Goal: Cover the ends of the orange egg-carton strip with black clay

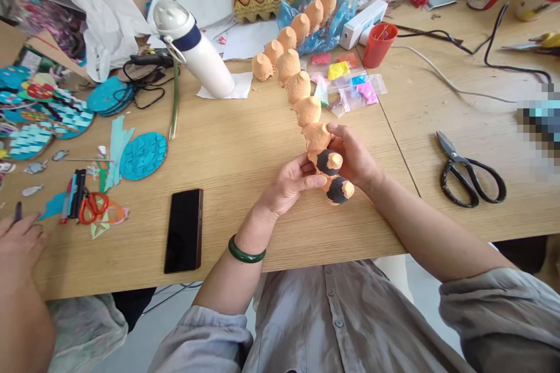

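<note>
A long strip cut from an orange egg carton (308, 109) is held up over the table in both my hands. Its two nearest cups carry black bands with orange tips. My left hand (292, 183) grips the near end from the left, thumb lying along the lower black-banded cup. On the right side, my right hand (352, 154) pinches the strip just above the black bands, its thumb against an orange cup. A second orange egg carton strip (286, 38) lies behind, partly over a blue plastic bag (345, 14).
Black-handled scissors (466, 175) lie at right, a phone (184, 230) at left front. A white bottle (196, 49), small colored packets (339, 71) and a red cup (380, 45) stand or lie farther back. Another person's hand (20, 242) rests at far left near red scissors (93, 207).
</note>
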`<state>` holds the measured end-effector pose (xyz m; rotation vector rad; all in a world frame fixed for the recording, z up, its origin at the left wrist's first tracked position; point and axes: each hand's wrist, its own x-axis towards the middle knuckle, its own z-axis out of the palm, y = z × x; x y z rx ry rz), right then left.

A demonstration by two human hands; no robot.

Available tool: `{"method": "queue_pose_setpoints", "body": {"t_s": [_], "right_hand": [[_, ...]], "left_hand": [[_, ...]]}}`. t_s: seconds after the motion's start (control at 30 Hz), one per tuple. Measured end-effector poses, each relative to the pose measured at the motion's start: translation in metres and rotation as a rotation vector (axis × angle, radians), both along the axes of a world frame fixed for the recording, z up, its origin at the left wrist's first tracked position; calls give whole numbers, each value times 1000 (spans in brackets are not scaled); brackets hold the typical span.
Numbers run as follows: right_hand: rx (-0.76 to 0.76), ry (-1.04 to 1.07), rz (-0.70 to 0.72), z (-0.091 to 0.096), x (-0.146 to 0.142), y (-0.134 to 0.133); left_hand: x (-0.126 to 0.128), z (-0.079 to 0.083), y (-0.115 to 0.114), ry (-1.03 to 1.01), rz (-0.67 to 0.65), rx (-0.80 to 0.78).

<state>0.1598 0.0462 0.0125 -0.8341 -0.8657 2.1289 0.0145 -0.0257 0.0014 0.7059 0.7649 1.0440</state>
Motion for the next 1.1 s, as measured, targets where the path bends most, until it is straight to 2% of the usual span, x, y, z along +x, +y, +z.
{"method": "queue_pose_setpoints", "body": {"t_s": [0.17,0.33,0.5,0.7,0.9,0.93,1.03,1.1], "right_hand": [[13,-16,-12,-4,-1,3],[96,-11,-37,-9,3,8],[182,-5,-41,-14,9,14],[256,-25,-180,-18,10,14],[501,-232,-247,-4,9,9],[553,-280,-256,-3,10,7],[655,-434,-295,-6,14,4],[723,-539,-363,-15,15,6]], "left_hand": [[-1,-2,0,-15,50,-85],[-4,-2,4,-27,138,-149],[-8,-7,7,-25,217,-128],[-10,-3,6,15,219,-32],[-13,1,7,126,137,6],[-11,0,8,137,164,5],[-9,-6,13,145,182,22],[-11,-10,19,127,114,9]]}}
